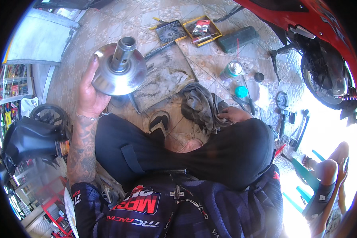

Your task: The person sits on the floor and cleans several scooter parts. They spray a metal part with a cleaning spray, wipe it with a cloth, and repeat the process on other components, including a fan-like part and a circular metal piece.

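Lit hard from R, v. bright; burns out to white over tiled floor (204,59) at R & lower R.
Glints strongly off metal disc (133,77); goes murky on dk trousers (230,156); looks hazy at lower L; bends straight edges nr rim, e.g. shelves (15,97) at L, w/ blk vignette in corners; fairly sharp mid-frame, softer twd edges.

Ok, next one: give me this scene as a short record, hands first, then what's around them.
Left hand: raised, holding a shiny metal disc with a tubular shaft
Right hand: on a crumpled grey cloth
Floor ahead: grimy tray, spray can, teal cap, dark green case
Upper right: red motorcycle, partly shown
Lower right: another person, partly in view
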Tool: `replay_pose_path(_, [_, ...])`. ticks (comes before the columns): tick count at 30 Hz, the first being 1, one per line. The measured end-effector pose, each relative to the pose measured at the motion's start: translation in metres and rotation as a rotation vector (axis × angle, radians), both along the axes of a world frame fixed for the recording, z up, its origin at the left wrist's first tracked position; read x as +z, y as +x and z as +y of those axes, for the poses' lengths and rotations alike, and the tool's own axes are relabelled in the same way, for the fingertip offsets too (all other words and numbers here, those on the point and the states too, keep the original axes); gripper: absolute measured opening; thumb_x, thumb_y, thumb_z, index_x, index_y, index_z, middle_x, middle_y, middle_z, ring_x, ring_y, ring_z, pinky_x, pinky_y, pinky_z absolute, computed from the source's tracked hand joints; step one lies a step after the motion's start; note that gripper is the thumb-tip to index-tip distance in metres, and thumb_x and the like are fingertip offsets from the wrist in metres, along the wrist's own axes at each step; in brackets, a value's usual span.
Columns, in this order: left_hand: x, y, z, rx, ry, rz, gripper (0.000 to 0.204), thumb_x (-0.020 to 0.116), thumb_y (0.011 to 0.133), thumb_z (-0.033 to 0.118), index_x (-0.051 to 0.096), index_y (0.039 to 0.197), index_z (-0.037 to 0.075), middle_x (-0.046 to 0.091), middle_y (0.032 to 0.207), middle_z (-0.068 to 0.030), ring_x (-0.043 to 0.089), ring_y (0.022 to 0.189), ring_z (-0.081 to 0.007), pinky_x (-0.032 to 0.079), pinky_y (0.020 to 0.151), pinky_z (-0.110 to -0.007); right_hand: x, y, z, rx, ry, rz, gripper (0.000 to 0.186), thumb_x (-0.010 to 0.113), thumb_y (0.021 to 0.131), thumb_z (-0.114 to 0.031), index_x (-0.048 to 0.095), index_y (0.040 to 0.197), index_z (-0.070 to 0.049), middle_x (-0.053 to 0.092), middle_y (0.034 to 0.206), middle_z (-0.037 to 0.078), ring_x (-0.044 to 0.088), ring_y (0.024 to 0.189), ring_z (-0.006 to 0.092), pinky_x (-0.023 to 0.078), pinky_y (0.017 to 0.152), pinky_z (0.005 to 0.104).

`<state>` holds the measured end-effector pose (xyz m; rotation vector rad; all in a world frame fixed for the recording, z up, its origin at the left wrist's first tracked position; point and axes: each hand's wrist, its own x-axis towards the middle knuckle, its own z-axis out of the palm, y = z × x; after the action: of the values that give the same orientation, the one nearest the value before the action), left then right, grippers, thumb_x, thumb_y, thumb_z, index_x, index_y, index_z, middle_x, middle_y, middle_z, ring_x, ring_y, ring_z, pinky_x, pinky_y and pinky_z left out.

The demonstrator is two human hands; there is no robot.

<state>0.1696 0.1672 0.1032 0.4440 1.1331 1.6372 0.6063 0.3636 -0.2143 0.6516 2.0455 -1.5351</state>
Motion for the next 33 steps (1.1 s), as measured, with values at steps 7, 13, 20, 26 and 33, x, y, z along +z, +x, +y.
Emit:
replay_pose_path(7, [0.003, 0.007, 0.005, -0.006, 0.013, 0.011, 0.046, 0.049, 0.112, 0.037, 0.056, 0.142, 0.003, 0.067, 0.134, -0.0152, 0.067, 0.124, -0.0256, 0.054, 0.108, -0.046, 0.032, -0.019, 0.017, -0.067, 0.182, -0.101, 0.059, 0.074, 0.094, -0.049, 0.07, 0.129, -0.002, 0.073, 0.119, 0.021, 0.069, 0.11, 0.0364, 0.053, 0.097, 0.0449])
replay_pose_path(13, [0.001, 0.004, 0.003, -0.005, 0.01, -0.006, 0.046, 0.05, 0.111, 0.038, 0.057, 0.141, 0.003, 0.067, 0.134, -0.0151, 0.067, 0.123, -0.0252, 0.054, 0.108, -0.045, 0.061, -0.018, 0.031, -0.433, 0.339, 0.049, 0.05, 0.068, 0.101, -0.043, 0.07, 0.127, 0.0, 0.074, 0.112, 0.018, 0.07, 0.108, 0.0311, 0.053, 0.097, 0.0421])
replay_pose_path(20, [0.0, 0.004, 0.004, 0.009, -0.017, -0.002, 0.048, 0.05, 0.112, 0.039, 0.057, 0.141, 0.002, 0.067, 0.135, -0.0148, 0.067, 0.124, -0.025, 0.054, 0.108, -0.044, 0.054, -0.01, 0.036, -1.089, -0.43, 0.287, 0.037, 0.053, 0.11, -0.023, 0.061, 0.136, 0.003, 0.071, 0.116, 0.009, 0.066, 0.103, 0.0178, 0.05, 0.094, 0.0324])
replay_pose_path(26, [0.001, 0.003, 0.005, -0.037, 0.009, -0.006, 0.048, 0.048, 0.113, 0.038, 0.056, 0.142, 0.001, 0.067, 0.135, -0.015, 0.066, 0.125, -0.0252, 0.053, 0.109, -0.044, 0.013, 0.032, -0.012, -0.962, -0.785, 0.437, 0.047, 0.048, 0.11, -0.037, 0.064, 0.135, -0.001, 0.07, 0.127, 0.016, 0.066, 0.117, 0.0282, 0.049, 0.106, 0.0451])
replay_pose_path(33, [-0.003, 0.005, 0.009, -0.054, 0.033, 0.006, 0.048, 0.047, 0.113, 0.037, 0.054, 0.143, 0.0, 0.067, 0.135, -0.0155, 0.066, 0.125, -0.0253, 0.052, 0.109, -0.044, -0.018, -0.004, -0.008, -0.19, -0.968, 0.014, 0.052, 0.079, 0.092, -0.022, 0.065, 0.136, 0.002, 0.068, 0.132, 0.015, 0.063, 0.123, 0.0222, 0.049, 0.105, 0.0365])
